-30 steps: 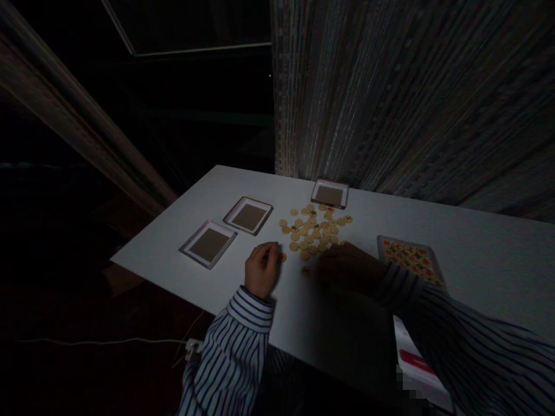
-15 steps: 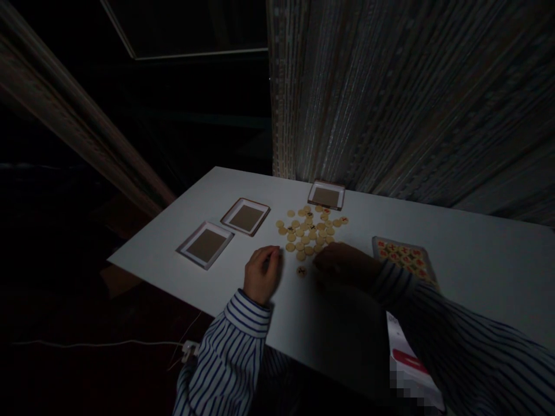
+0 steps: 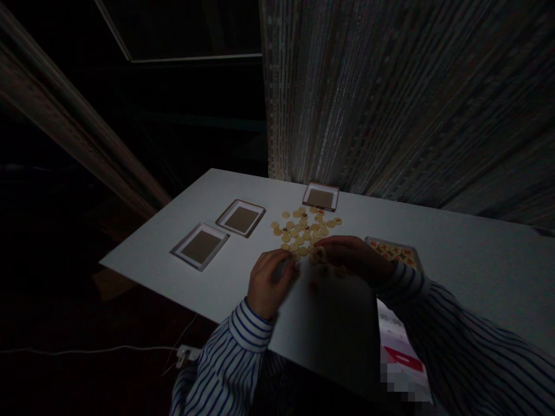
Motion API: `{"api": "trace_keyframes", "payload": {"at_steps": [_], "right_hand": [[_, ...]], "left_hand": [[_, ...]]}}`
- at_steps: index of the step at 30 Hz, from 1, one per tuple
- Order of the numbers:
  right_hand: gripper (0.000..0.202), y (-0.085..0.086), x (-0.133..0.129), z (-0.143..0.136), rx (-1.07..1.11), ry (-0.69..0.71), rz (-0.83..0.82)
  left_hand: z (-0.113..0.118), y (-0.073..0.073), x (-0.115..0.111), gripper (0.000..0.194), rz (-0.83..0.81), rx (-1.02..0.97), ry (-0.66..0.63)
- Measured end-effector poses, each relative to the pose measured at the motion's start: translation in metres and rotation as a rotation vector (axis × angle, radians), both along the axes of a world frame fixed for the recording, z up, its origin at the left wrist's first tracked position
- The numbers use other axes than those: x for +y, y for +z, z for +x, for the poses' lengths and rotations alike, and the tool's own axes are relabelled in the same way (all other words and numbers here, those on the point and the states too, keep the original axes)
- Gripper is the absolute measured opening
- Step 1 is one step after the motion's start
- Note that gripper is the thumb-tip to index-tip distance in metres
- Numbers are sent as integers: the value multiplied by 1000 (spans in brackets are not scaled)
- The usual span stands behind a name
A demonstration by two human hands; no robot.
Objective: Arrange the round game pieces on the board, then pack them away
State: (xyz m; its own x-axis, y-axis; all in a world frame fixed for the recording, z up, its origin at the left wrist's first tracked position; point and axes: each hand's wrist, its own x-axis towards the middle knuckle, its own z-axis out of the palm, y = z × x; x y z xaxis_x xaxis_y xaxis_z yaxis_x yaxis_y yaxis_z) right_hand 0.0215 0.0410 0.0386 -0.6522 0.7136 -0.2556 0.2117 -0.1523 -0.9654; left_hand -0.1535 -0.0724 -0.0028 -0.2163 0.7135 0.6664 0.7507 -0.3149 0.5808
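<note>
Many round wooden Chinese chess pieces (image 3: 299,230) lie scattered mid-table, mostly blank side up, a few showing red or dark characters. At their near edge my left hand (image 3: 267,282) curls thumb and fingers around a piece (image 3: 297,270), which the thumb partly hides. Opposite it, my right hand (image 3: 355,255) reaches in from the right, fingers pinched on a piece with a dark character (image 3: 319,255). In the shadow below my right hand lie a few more pieces, among them a reddish-marked piece (image 3: 313,286), hard to make out.
On the white table (image 3: 173,216) stand three shallow trays: a near left tray (image 3: 177,249), a second left tray (image 3: 222,218) and a back tray (image 3: 337,199). A box of red-marked pieces (image 3: 394,252) sits at right. A lit phone (image 3: 401,346) lies by the front edge.
My left hand has moved right to a piece at the near edge. My right hand has lifted slightly, showing a dark-marked piece at its fingertips and pieces in the shadow below. The view has shifted slightly.
</note>
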Motion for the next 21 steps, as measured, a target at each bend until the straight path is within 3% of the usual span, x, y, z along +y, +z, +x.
{"api": "trace_keyframes", "payload": {"at_steps": [6,14,21], "right_hand": [[36,0,-4,1,51,-20,-108],[36,3,-7,4,70,40,-59],[30,10,-13,9,105,44,-63]], "left_hand": [[9,10,2,22,47,102,-66],[23,13,11,31,-7,151,-50],[33,19,12,25,0,129,-90]]}}
